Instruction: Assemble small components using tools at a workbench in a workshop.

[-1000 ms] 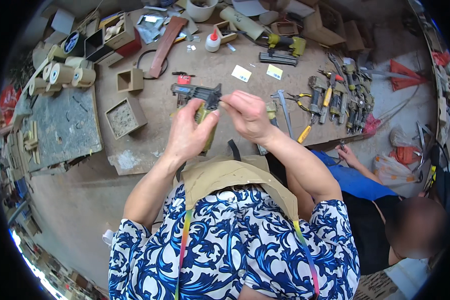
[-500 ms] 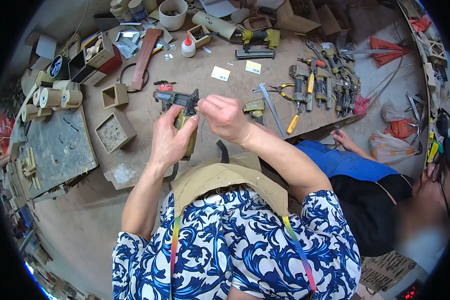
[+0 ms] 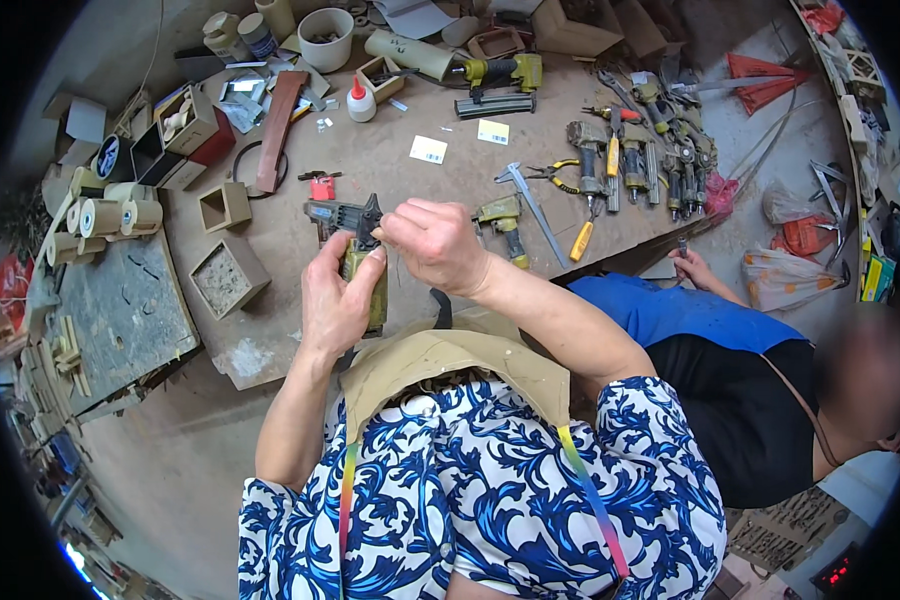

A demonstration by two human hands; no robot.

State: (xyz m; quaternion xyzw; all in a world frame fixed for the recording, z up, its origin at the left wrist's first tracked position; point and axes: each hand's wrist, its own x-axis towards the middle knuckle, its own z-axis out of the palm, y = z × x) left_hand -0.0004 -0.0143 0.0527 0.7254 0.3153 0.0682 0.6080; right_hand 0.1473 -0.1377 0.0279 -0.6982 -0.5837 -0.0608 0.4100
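A greenish pneumatic nail gun (image 3: 338, 214) with a dark magazine is wrapped by my left hand (image 3: 332, 300), which grips its handle and body above the near side of the bench. Against the gun's dark nose, the fingers of my right hand (image 3: 435, 245) are closed in a pinch; what they hold there is too small and too hidden to name. Just beyond the gun lies a small red-and-black piece (image 3: 322, 187). A second nail gun (image 3: 507, 222) rests on the bench right of my right hand, beside a metal caliper (image 3: 533, 205).
Yellow-handled pliers (image 3: 560, 178), a yellow-handled screwdriver (image 3: 582, 242) and several more air tools (image 3: 635, 165) lie at the right. A glue bottle (image 3: 361, 103) stands farther back. Left are small wooden boxes (image 3: 228, 278). A co-worker in a blue apron (image 3: 620, 310) sits at my right.
The view has shifted slightly. Both hands keep their hold at the nail gun, with my right fingers still pinched by its nose. The co-worker's head has moved.
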